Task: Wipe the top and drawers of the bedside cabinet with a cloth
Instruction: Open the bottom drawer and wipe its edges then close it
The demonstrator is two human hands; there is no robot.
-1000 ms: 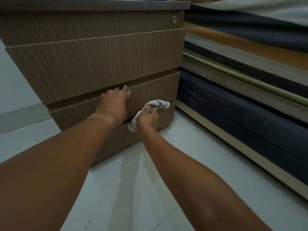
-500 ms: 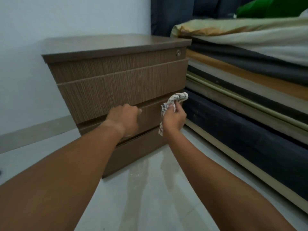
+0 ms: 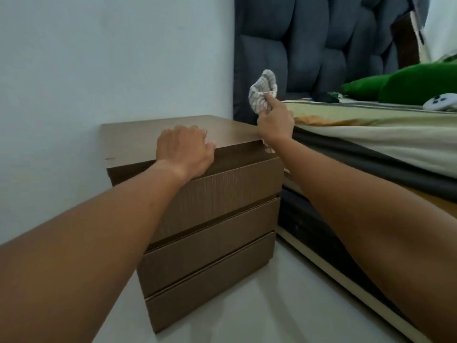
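The brown wood-grain bedside cabinet [image 3: 215, 201] stands against the pale wall, its drawer fronts all shut and its top [image 3: 138, 137] bare. My left hand [image 3: 184, 151] rests on the top's front edge, fingers curled over it. Above the cabinet's right rear corner, my right hand [image 3: 275, 122] is raised in the air and grips a bunched checked cloth [image 3: 262, 91]. A tail of the cloth hangs below the wrist near the top's right corner.
A bed [image 3: 385, 139] with layered mattresses and cream sheets presses against the cabinet's right side. A dark padded headboard [image 3: 309, 45] rises behind it. A green cushion [image 3: 405, 85] and a white controller [image 3: 440, 101] lie on the bed. Pale tiled floor [image 3: 259, 305] lies in front.
Both hands rose from the lower drawers. The left went from a drawer edge to the cabinet top's front edge. The right lifted the cloth above the top. The view moved upward.
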